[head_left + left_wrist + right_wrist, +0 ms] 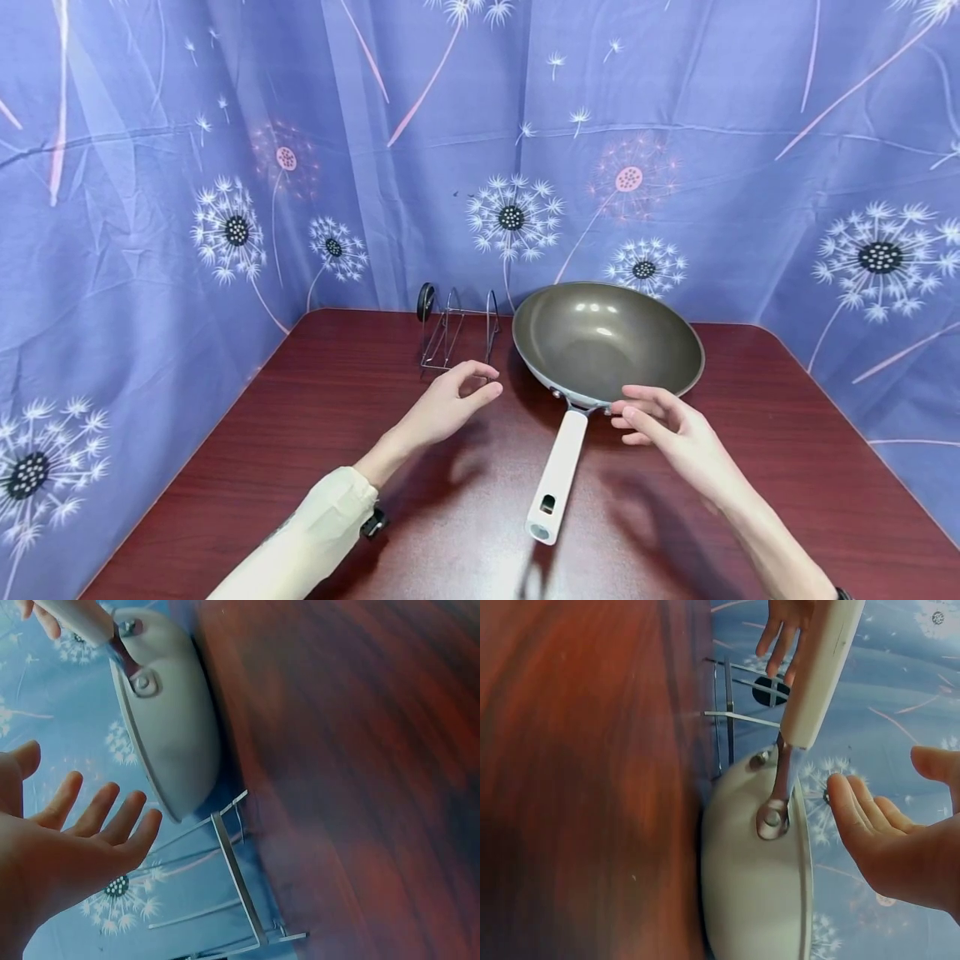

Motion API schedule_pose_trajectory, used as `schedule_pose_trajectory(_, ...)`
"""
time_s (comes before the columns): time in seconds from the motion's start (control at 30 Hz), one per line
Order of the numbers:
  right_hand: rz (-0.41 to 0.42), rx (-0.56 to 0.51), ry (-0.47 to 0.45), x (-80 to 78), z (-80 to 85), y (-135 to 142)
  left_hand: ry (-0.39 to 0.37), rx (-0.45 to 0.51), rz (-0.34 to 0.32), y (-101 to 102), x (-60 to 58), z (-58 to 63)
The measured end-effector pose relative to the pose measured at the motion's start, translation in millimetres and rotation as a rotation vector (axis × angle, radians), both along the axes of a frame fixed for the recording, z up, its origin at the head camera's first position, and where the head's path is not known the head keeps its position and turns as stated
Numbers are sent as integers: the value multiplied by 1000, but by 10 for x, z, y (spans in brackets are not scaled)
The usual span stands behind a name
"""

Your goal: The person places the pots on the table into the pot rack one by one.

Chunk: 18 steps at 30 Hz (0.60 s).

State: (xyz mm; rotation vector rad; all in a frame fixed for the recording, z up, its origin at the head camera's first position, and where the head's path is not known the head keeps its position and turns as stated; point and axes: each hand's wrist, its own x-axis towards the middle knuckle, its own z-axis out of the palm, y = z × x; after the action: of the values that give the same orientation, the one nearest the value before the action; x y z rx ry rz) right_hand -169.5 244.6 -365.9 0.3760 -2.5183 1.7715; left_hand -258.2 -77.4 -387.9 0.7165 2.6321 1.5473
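A wok-like frying pan [607, 342] with a dark inside, pale outside and white handle [558, 475] sits on the table, its handle toward me. To the left of the pan stands a wire rack [457, 329] with a round black disc [426, 302] at one end. My left hand [450, 404] hovers in front of the rack, fingers loosely bent and holding nothing. On the other side of the handle, my right hand [671, 425] is held above the table near the pan's front rim, fingers relaxed. The left wrist view shows the pan's riveted side [169, 727] beyond my spread fingers.
The dark red wooden table [337, 375] has rounded back corners. A blue curtain [450, 167] with dandelion prints hangs behind it and along both sides. The pan's handle reaches forward over the table between the two hands.
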Motion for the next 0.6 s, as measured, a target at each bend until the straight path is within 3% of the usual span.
schedule_pose_trajectory(0.17,25,-64,-47,47,-23,-54,-59,49,-33,95,28,-8)
schedule_pose_trajectory(0.33,61,-148,-128,93,-63,-136,-65,70,-80,196,43,-22)
schedule_pose_trajectory(0.5,99,-265,-217,160,-115,-211,-77,74,-123,312,63,-52)
schedule_pose_trajectory(0.6,117,-357,-259,199,-158,-249,-122,86,-133,384,93,-65)
